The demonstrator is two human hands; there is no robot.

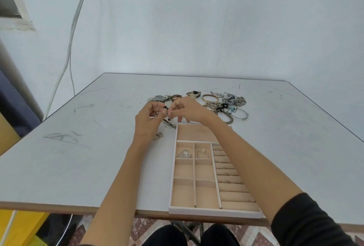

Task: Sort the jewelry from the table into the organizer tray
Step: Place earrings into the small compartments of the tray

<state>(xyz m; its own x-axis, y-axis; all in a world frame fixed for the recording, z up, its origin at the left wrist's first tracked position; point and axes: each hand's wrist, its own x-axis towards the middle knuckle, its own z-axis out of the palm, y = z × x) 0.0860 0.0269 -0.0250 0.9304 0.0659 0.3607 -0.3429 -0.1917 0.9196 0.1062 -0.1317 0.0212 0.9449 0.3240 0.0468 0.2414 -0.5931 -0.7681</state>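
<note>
Far left on the table (78, 167): only grey scuff marks. Toward the middle, two hands raised together above the surface. Left hand (149, 119) with fingers curled, grip pinched narrow on a beaded bracelet (164, 114) of pale and black beads; right hand (187, 110) pinching the same bracelet from the other side, grip likewise narrow. Bracelet held between both, hanging just beyond the far left corner of the organizer tray (173, 169); lower end blurred, contact with the table not tellable. Just under the left hand, one small flat metal tag (158, 136) lying on the table.

Behind the hands, three watches in a row: silver watch (159, 98), rose-gold watch (175, 97), small black-strap watch (194, 94).

Tray near the front edge, beige lining: one long compartment at the far end, eight smaller compartments in two columns, one silver fan brooch (184, 154) in the far left one, one pearl ring (202, 152) in the next. Ring rolls along the right side with several thin rings (224, 174); exact count unclear.

Farther right, a jewelry pile (226, 106): one gold bangle (210, 98), one thin silver bangle (240, 113), tangled chains, too knotted for counting.
</note>
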